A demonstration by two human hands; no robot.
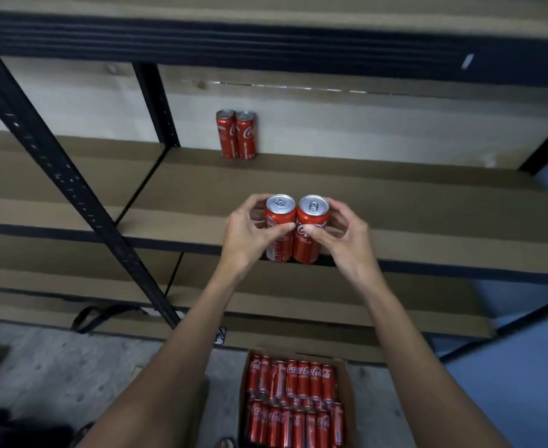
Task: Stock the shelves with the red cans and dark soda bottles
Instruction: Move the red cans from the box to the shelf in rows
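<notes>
From my remote seat I see both arms reaching forward, each hand carrying one red can at the front of the middle shelf [411, 202]. The left hand [246, 236] grips the left can [277, 248], its fingers [257, 202] curled round the far side near the rim and the thumb laid across the near face. The right hand [347, 242] holds the right can [306, 252] the same way, mirrored: fingers wrapped behind, thumb pressed on the label. The two cans stand upright, side by side and touching, silver tops with pull tabs facing me. Their bases sit level with the shelf's front edge, and I cannot tell whether they rest on the board or hang just above it. At the back of the same shelf, against the pale wall, a pair of cans [236, 135] stands upright, pressed together, well apart from the ones in hand. A black upright [72, 176] with punched holes runs diagonally down the left side, and a dark beam [233, 40] marks the shelf above. Below my arms, on the grey floor [72, 367], an open cardboard box [349, 379] holds packed cans [295, 405] in tight rows, all red, tops upward. Lower shelf boards show between the box and the hands.
</notes>
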